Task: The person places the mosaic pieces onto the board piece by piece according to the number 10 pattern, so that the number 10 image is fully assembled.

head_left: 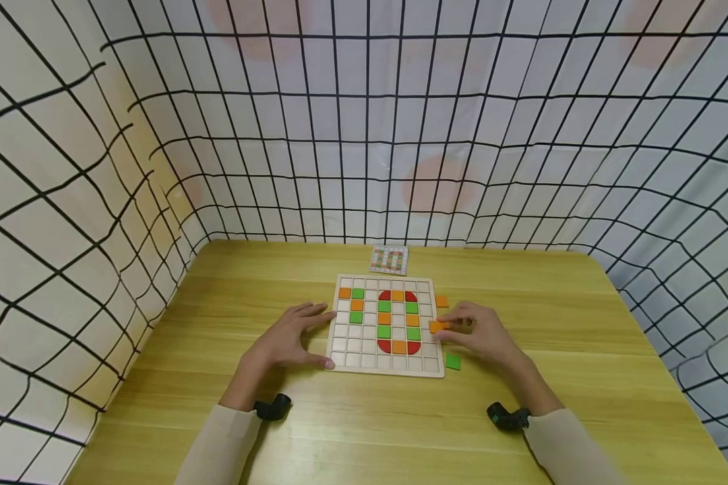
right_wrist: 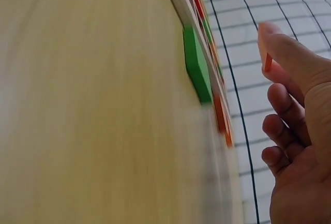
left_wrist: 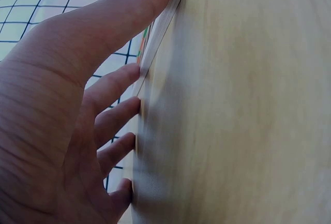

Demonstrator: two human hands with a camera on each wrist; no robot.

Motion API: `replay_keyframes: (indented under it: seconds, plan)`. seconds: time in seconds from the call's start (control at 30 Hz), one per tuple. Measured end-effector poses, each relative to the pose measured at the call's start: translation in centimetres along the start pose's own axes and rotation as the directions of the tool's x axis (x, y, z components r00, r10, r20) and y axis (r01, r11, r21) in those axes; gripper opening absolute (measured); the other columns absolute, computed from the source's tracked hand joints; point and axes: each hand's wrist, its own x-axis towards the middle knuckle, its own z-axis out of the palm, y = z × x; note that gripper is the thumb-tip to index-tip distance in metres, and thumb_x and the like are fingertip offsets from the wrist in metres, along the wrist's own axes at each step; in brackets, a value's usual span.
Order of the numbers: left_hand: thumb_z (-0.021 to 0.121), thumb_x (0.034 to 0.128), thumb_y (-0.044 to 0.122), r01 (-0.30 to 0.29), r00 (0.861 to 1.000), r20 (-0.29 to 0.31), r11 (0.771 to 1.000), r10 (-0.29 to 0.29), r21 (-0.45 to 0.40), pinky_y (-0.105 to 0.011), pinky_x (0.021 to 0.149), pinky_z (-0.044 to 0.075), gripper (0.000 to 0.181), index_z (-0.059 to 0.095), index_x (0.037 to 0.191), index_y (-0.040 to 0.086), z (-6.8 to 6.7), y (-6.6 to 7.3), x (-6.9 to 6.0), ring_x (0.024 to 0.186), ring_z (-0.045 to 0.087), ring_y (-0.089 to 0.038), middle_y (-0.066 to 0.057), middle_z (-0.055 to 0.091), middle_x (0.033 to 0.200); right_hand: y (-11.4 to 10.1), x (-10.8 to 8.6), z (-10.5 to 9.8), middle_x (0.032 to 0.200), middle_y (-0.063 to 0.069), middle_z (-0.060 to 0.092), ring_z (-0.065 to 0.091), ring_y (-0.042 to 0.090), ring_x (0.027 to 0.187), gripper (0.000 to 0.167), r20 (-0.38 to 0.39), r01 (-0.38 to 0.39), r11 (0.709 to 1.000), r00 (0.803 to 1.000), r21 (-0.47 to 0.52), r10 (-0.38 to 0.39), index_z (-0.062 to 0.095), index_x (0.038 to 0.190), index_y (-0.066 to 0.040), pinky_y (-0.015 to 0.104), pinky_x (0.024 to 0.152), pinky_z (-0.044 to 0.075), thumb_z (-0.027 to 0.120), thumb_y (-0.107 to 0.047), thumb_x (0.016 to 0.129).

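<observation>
A pale wooden grid board point(head_left: 370, 360) lies mid-table, with orange, green and red tiles set in its squares. Between thumb and fingers, my right hand point(head_left: 482, 330) pinches an orange tile point(head_left: 437, 327) above the board's right edge; in the right wrist view this orange tile point(right_wrist: 264, 48) is raised off the table. My left hand point(head_left: 285, 337) rests at the board's left edge, fingers spread. In the left wrist view the thumb of the left hand point(left_wrist: 67, 89) touches the board's side. A loose green tile point(head_left: 453, 362) and an orange tile point(head_left: 441, 301) lie beside the board's right edge.
Behind the board lies a small pattern card point(head_left: 389, 260) printed with coloured squares. A white wall with black grid lines point(head_left: 364, 121) surrounds the back and sides of the wooden table point(head_left: 364, 431). Each wrist wears a small black camera.
</observation>
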Motion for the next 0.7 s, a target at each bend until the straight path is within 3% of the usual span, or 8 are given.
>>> replay_keyframes:
  seconds: [0.17,0.37,0.6,0.7]
  plan:
    - [0.082,0.0682,0.073,0.001,1.0,0.001,1.0,-0.001,0.003,-0.068,0.119,0.03,0.103,0.047,0.156,0.032,0.0,0.1,0.0,0.156,0.027,-0.037,-0.005,0.036,0.168,-1.7,1.2,1.9,0.09,0.002,0.066,0.054,0.02,0.082,0.03,0.03,-0.006,0.998,1.0,0.069,0.004,0.082,0.107,-0.021,0.024,0.068,0.044,0.089,-0.035,0.082]
    - [0.083,0.0679,0.072,0.008,1.0,-0.005,1.0,-0.008,0.0,-0.068,0.119,0.03,0.102,0.048,0.155,0.032,0.0,0.2,0.0,0.156,0.027,-0.037,-0.005,0.036,0.167,-3.3,2.9,4.7,0.085,-0.006,0.066,0.052,0.017,0.074,0.031,0.04,0.011,0.997,0.999,0.081,-0.014,0.083,0.105,-0.023,0.025,0.063,0.041,0.089,-0.04,0.08]
    - [0.082,0.068,0.072,0.007,1.0,0.002,1.0,-0.007,0.004,-0.067,0.121,0.028,0.102,0.047,0.155,0.033,0.1,0.2,-0.1,0.157,0.026,-0.037,-0.003,0.035,0.168,-5.2,4.2,7.6,0.083,-0.006,0.064,0.059,0.016,0.078,0.029,0.052,-0.012,0.988,0.999,0.153,0.004,0.083,0.105,-0.022,0.024,0.069,0.053,0.088,-0.039,0.082]
    - [0.082,0.0683,0.073,0.009,1.0,0.002,1.0,-0.009,0.007,-0.067,0.121,0.027,0.102,0.047,0.156,0.033,0.1,0.2,0.0,0.157,0.026,-0.037,-0.003,0.035,0.168,-5.9,4.8,8.7,0.081,-0.007,0.064,0.057,0.016,0.077,0.027,0.064,-0.026,0.991,0.998,0.131,0.018,0.082,0.104,-0.025,0.024,0.066,0.05,0.087,-0.04,0.082]
